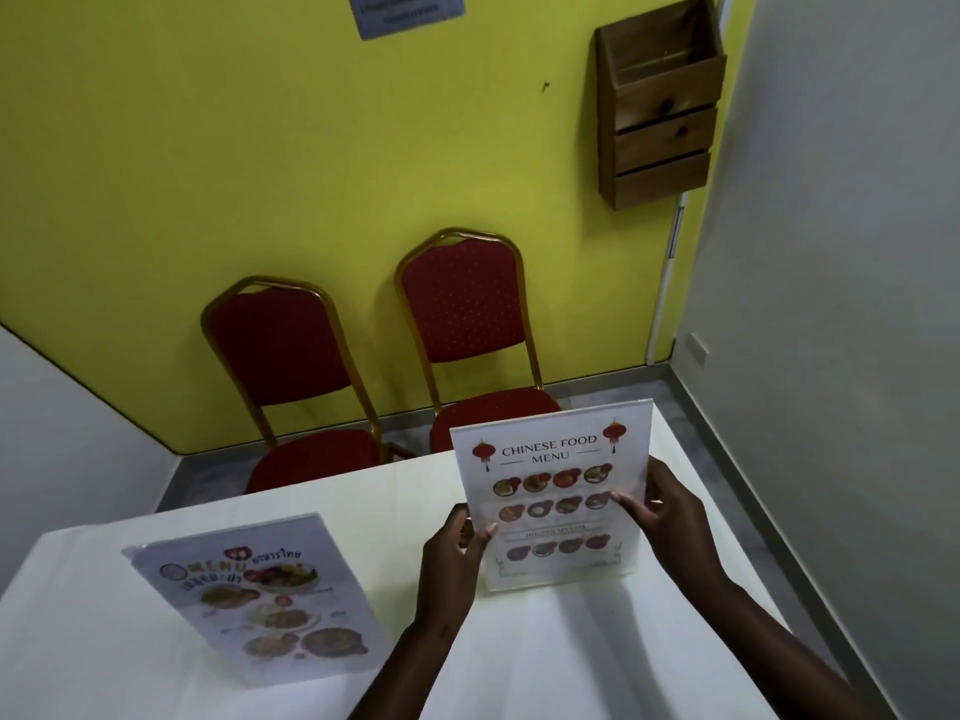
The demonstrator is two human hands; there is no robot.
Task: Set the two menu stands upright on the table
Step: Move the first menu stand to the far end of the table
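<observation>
The Chinese food menu stand (556,485), a clear acrylic holder with a white printed sheet, stands upright near the middle of the white table (519,652). My left hand (454,558) grips its left edge and my right hand (670,517) grips its right edge, thumbs on the front face. Its base rests on or just above the tabletop; I cannot tell which. The Thai menu stand (260,595) stands upright on the left of the table, untouched and tilted slightly back.
Two red chairs with gold frames (291,376) (467,335) stand behind the table against a yellow wall. A wooden wall rack (660,106) hangs at the upper right. A grey wall runs close along the table's right side.
</observation>
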